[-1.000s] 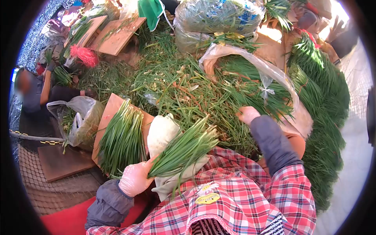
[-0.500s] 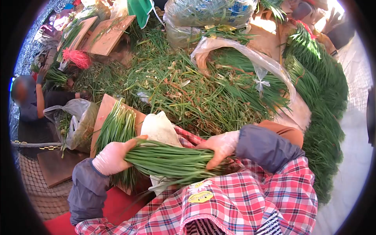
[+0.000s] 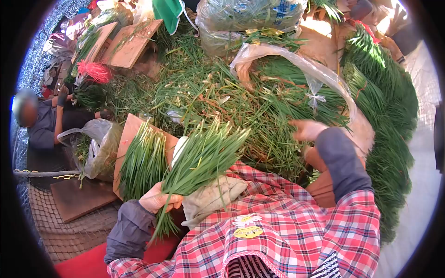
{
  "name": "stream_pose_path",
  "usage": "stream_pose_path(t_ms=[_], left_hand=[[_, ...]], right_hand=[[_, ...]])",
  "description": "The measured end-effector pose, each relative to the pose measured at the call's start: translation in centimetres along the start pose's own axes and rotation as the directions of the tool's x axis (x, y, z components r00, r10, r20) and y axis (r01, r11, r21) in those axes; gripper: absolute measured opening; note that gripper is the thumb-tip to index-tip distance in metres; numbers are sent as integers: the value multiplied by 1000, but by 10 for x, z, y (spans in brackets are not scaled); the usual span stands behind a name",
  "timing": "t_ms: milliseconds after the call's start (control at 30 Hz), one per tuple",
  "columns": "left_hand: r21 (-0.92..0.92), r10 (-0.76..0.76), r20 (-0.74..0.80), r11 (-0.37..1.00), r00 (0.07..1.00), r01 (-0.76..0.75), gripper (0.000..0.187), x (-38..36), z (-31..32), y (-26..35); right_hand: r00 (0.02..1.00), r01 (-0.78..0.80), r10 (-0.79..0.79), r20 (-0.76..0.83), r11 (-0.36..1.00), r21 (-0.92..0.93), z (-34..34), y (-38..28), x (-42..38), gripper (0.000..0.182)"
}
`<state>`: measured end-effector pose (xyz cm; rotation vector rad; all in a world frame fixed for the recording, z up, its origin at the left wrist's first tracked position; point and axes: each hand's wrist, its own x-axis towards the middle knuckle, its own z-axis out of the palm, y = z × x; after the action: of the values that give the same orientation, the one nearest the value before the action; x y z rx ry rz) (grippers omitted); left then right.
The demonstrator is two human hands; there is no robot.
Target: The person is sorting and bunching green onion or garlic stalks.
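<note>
fingers of the left hand wrap tight round the stem end of a bunch of chives, which fans up and to the right over a cloth on the lap. the right hand is blurred above the loose heap; whether its fingers are spread or pinching blades i cannot tell. the bunch sits just beside a sorted sheaf lying on a board, with a plastic bag to its left. another person works at the far left edge.

to gather well, i judge the left grip should stay low on the stems so the tips fan free and the cut ends stay level. the right hand does best taking a small pinch of clean green blades from the heap and leaving the yellowed ones. each pinch should be laid in stem to stem, so the bunch can later lie flush with the sheaf on the board.
</note>
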<state>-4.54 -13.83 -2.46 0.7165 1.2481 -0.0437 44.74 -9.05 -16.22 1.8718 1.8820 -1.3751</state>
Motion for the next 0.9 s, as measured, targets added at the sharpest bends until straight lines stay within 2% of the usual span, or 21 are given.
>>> stream_pose_path(t_ms=[33, 67, 100, 167, 233, 267, 300, 333, 367, 400, 500, 533, 600, 633, 667, 700, 767, 800, 833, 867, 900], left_hand=[[18, 26, -11, 1000, 1000, -26, 20, 0, 2, 1], [29, 50, -24, 998, 998, -49, 19, 0, 4, 0], [34, 60, -36, 998, 998, -59, 18, -1, 8, -5], [4, 112, -31, 994, 993, -112, 19, -2, 20, -6], [-14, 185, -23, 982, 982, -186, 21, 0, 25, 0], [18, 116, -69, 993, 991, -115, 31, 1, 20, -4], [12, 120, -86, 993, 989, -119, 34, 0, 19, -8], [7, 123, -104, 992, 987, -123, 37, -1, 18, -12], [2, 130, -123, 991, 984, -131, 40, -2, 18, -16], [40, 82, -100, 996, 992, -78, 54, -1, 18, -19], [17, 179, -51, 984, 983, -178, 57, 4, 37, -15], [39, 139, -65, 990, 988, -136, 66, 5, 39, -14], [24, 283, -51, 959, 958, -282, 64, 19, 39, -31], [17, 354, -48, 935, 934, -353, 62, 24, 39, -37], [131, 186, -58, 975, 981, -177, 57, 1, 40, -15], [92, 180, -57, 980, 982, -175, 55, 2, 33, -18], [6, 148, -56, 989, 987, -148, 49, -1, 25, -34], [79, 186, -66, 980, 980, -181, 45, -2, 36, -18], [100, 184, -53, 979, 981, -178, 45, 0, 34, -16], [121, 183, -39, 977, 982, -178, 46, 4, 32, -15], [142, 177, -22, 975, 984, -173, 46, 6, 32, -15]], right_hand=[[993, -114, 90, -76, 884, -453, 20, -9, 7, 88], [993, 2, -2, -122, 1000, -1, 13, -28, 6, 90], [980, 142, -64, -186, 883, 447, 10, -50, 1, 92], [926, 367, -328, -188, 897, 244, 21, -99, 4, 93], [879, 472, -469, -84, 830, 299, 39, -138, 20, 82], [875, 458, -484, -28, 806, 376, 48, -157, 28, 76], [865, 434, -501, 33, 778, 455, 61, -168, 33, 71], [849, 513, -515, -115, 753, 412, 81, -163, 46, 55], [861, 501, -494, -123, 780, 375, 87, -161, 49, 53], [873, 485, -470, -130, 807, 338, 91, -157, 50, 51], [903, 426, -397, -166, 880, 211, 94, -144, 50, 39], [911, 393, -363, -194, 907, 153, 90, -146, 47, 34], [926, 268, -246, -285, 962, 41, 77, -144, 44, 26], [927, 186, -161, -340, 982, 44, 68, -135, 47, 22], [897, 165, -77, -436, 972, 168, 66, -77, 70, 23], [851, 170, 8, -525, 942, 291, 65, -21, 93, 24], [956, -137, 170, -240, 979, 148, 23, -37, 54, 32], [965, 83, -60, -256, 993, 83, 13, -66, 26, 35], [921, 300, -285, -265, 954, 14, 12, -101, 8, 40], [719, 566, -584, -378, 807, -169, 18, -128, 8, 41], [423, 732, -808, -410, 571, -370, 27, -152, 9, 43]])
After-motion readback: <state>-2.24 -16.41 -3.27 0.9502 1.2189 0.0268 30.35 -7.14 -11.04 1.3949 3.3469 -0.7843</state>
